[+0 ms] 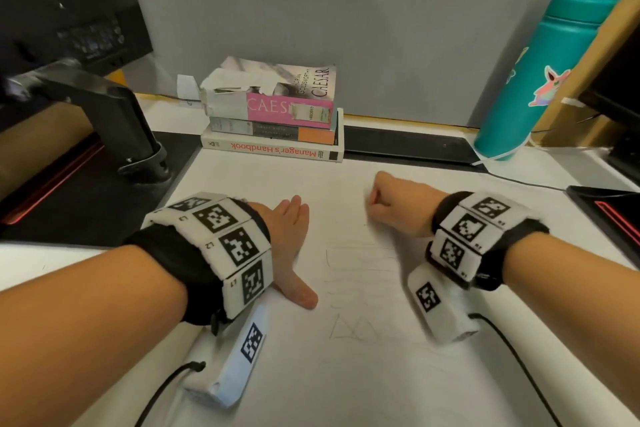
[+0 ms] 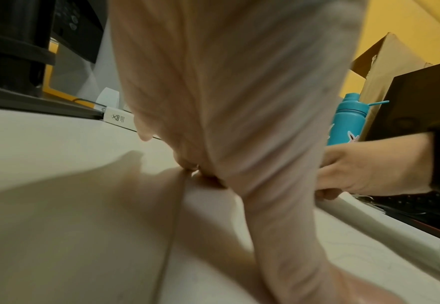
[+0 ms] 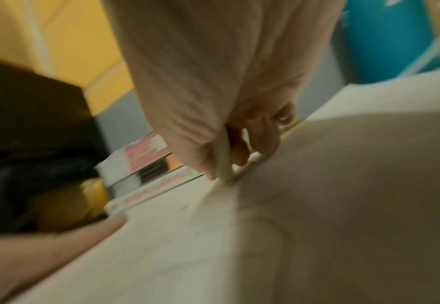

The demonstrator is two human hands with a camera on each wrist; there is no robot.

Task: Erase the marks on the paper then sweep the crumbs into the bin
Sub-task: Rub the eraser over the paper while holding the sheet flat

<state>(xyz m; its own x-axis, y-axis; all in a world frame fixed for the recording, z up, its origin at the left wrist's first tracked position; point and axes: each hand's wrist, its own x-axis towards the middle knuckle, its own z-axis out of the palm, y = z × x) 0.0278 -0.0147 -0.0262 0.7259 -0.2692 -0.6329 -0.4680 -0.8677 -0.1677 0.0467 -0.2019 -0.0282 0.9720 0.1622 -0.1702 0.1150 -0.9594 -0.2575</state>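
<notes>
A large white sheet of paper (image 1: 346, 374) covers the desk in front of me, with faint pencil marks (image 1: 360, 267) and a drawn triangle (image 1: 346, 328) near its middle. My left hand (image 1: 294, 243) lies flat on the paper with straight fingers and the thumb spread out, just left of the marks. My right hand (image 1: 384, 204) is curled, and in the right wrist view its fingers (image 3: 262, 137) pinch a pale eraser (image 3: 225, 164) whose tip presses on the paper (image 3: 161, 257) beyond the marks. No bin is in view.
A stack of three books (image 1: 273, 114) lies at the back of the paper. A teal water bottle (image 1: 533, 73) stands at the back right. A black monitor arm base (image 1: 138, 146) sits at the left. Dark mats edged in red flank the paper.
</notes>
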